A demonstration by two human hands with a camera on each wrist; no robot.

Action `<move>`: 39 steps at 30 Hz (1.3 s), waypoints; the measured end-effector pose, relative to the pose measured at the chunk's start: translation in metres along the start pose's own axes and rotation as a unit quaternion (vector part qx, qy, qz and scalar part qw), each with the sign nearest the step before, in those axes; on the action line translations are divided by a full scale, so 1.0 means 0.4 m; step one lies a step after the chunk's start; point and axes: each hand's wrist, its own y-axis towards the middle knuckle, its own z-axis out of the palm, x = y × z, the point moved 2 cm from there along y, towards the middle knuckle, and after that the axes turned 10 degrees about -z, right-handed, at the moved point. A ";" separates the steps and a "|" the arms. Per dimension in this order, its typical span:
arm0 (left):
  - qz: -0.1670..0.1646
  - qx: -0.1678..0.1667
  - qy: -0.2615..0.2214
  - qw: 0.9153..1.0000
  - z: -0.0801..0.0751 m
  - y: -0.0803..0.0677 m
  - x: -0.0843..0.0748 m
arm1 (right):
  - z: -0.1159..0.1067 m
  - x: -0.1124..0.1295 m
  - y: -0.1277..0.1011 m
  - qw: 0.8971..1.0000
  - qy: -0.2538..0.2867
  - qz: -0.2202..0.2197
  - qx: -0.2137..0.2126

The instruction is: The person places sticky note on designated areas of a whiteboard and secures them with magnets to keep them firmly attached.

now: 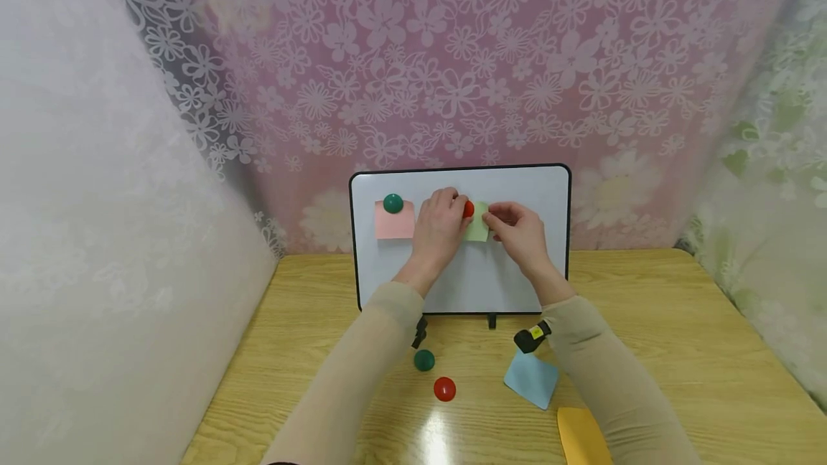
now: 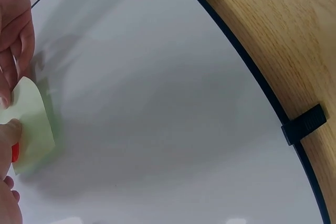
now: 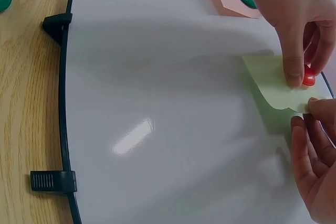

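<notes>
One red magnet sat pinched in the left hand over the pale green note, between the hands on the whiteboard, while the right hand pinched the note's edge, where an uneven tug risked skewing it.

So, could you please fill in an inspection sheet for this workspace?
Surface: wooden table, whiteboard standing on it.
Job's things: green note and red magnet at the whiteboard; pink note there under a green magnet.
Clutter: loose green magnet, loose red magnet, blue note, orange item.
Grippers: left hand holds the red magnet against the green note; right hand pinches the note's edge.
Cables: nothing seen.
Surroundings: pink floral backdrop.
</notes>
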 end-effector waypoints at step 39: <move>-0.034 0.008 0.048 0.998 0.019 0.016 -0.011 | 0.006 0.004 0.003 0.998 -0.058 -0.023 -0.025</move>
